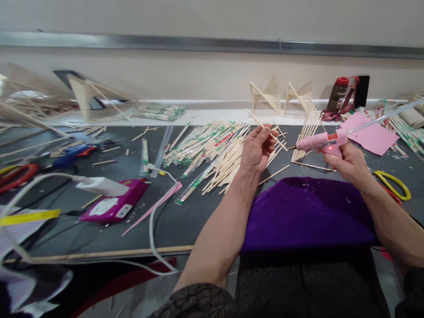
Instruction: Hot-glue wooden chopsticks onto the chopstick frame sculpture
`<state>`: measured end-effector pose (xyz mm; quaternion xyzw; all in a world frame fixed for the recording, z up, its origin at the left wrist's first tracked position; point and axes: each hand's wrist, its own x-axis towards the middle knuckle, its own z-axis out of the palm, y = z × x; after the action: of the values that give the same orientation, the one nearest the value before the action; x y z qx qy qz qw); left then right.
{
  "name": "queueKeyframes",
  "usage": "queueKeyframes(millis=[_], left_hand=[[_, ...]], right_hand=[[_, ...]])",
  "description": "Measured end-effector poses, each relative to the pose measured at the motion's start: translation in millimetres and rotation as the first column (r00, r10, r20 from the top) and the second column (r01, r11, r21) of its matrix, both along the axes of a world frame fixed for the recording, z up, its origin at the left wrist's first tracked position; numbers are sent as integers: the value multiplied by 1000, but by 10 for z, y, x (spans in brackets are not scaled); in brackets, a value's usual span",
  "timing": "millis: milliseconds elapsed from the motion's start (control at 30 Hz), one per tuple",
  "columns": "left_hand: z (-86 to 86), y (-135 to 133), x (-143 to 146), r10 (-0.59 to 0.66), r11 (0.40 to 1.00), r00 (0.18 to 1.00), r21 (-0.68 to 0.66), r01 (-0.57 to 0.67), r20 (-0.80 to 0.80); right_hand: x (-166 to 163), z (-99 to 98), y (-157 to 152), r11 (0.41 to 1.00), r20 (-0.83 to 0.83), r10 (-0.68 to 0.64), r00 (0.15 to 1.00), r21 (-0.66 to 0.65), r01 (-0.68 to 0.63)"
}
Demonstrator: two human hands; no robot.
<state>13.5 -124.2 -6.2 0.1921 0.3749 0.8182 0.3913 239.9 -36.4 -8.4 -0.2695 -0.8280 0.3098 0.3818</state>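
My left hand [256, 148] pinches a thin wooden stick [265, 128] that slants up to the left over the table. My right hand [347, 161] grips a pink hot glue gun [319, 141] with a clear glue rod sticking out behind it. Its nozzle points left toward the lower end of the stick, a short gap away. Under both hands lies a purple cloth [308, 212]. A large heap of loose and wrapped sticks [215, 152] covers the dark table just left of my left hand.
A fan-shaped stick assembly [306, 132] lies behind the glue gun, and two stick structures [280, 97] stand by the wall. Yellow scissors [395, 185] and pink paper [372, 134] are at right. A magenta box [115, 203], white cables and red scissors [16, 174] sit left.
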Motion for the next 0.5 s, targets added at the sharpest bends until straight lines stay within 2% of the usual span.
queueKeyframes(millis=[500], left_hand=[[6, 2, -7, 3, 1000, 1000, -7, -3, 3]], right_hand=[[7, -21, 16, 999, 7, -15, 1000, 33, 15]])
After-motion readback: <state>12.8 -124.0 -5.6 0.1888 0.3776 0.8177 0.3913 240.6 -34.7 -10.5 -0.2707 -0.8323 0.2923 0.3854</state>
